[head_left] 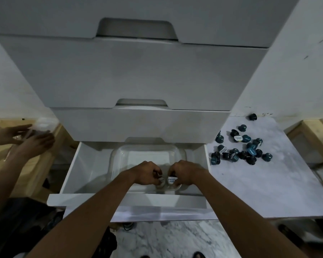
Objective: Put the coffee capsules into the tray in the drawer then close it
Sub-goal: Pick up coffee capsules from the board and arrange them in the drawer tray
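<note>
Coffee capsules [251,151] lay mostly in a loose heap on the marble worktop [268,183] just right of the open bottom drawer [73,172], near enough, by the look of it, to be fetched in short reaches; roughly twenty dark ones showed there, one stray capsule [253,116] sitting apart near the wall, though overlap made the tally uncertain; two more were in transit, one in each hand. The left hand [147,174] and the right hand [186,173] hung side by side over the near end of the single clear plastic tray [151,155], which stood inside the drawer; the fingers of each were curled and pinching a capsule, the left one [161,180] and the right one [172,180] almost touching, foil faces turned up; held so low, they seemed about to be set down rather than dropped. Most of the tray floor looked bare; whether any capsule already lay beneath the hands could not be told. The drawer stood pulled well out, presumably to leave the tray open from above; three shut drawer fronts [131,71] were stacked above it. At the left edge another person's two hands [34,144] held a clear container [43,124], its purpose unclear; the filling appeared barely begun, the closing not yet due.
</note>
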